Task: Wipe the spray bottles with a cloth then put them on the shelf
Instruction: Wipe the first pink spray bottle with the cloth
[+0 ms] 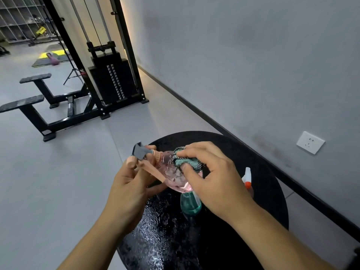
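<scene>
My left hand (129, 184) grips the spray head and neck of a clear pink spray bottle (172, 172), which is tilted over the round black table (259, 184). Its grey nozzle points up and left and its tan trigger lies across my fingers. My right hand (212, 178) pinches a bunched teal cloth (186, 159) with a black-and-white checked edge against the bottle's body. Under my right hand a teal spray bottle (190, 204) stands on the table. Further right a bottle with a white and orange sprayer (247, 177) is partly hidden by my hand.
The tabletop is glossy and wet-looking near its front. A grey wall with a white socket (310, 142) runs along the right. A black cable weight machine (109, 82) and its benches stand on the grey floor to the left. Shelving (17, 18) shows far back left.
</scene>
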`<action>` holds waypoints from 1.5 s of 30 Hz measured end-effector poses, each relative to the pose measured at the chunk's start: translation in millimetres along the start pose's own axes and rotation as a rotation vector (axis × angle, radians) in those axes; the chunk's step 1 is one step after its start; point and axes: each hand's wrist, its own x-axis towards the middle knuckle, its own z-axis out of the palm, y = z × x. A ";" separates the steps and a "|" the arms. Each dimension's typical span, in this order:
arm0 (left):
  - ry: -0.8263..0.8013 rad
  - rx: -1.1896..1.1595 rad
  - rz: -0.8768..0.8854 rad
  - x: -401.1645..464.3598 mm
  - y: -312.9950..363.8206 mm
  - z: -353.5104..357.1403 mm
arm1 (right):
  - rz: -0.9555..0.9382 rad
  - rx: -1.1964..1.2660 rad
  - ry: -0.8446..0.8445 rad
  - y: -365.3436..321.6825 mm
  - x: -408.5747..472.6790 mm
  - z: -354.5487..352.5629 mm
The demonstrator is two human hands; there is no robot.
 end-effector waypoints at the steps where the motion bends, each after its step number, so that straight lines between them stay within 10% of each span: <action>1: 0.006 0.000 0.000 0.1 -0.3 -0.6 | 0.000 -0.001 -0.004 0.6 0.5 0.0; 45: -0.045 -0.231 -0.037 -2.0 9.5 -5.1 | 0.178 0.178 0.150 9.1 2.3 -0.5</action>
